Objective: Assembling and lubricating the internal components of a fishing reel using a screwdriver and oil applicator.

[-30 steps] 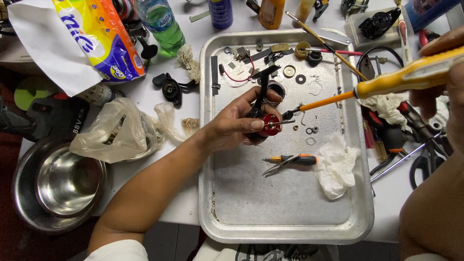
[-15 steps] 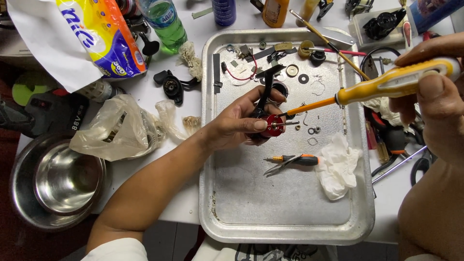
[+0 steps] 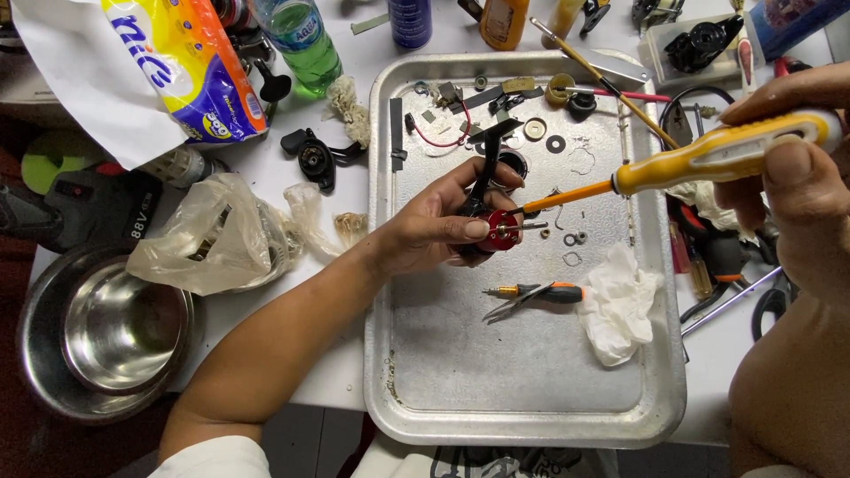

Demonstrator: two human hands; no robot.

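Steel bowl (image 3: 106, 332) far left, off the tray. Left hand (image 3: 434, 226) over metal tray (image 3: 522, 372), fingers clamped on a black-and-red reel part (image 3: 494, 226). Small pliers (image 3: 531, 295) and crumpled tissue (image 3: 620, 305) lie just below. Right hand (image 3: 797, 177) grips yellow screwdriver (image 3: 699, 164), tip at the part.

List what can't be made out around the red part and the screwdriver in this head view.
- Screwdriver tip: too small to tell whether it touches the red part.
- Red part's near side: hidden by the left hand.
- Screwdriver handle end: covered by the right hand.
- Small washers on the tray: too small to identify.
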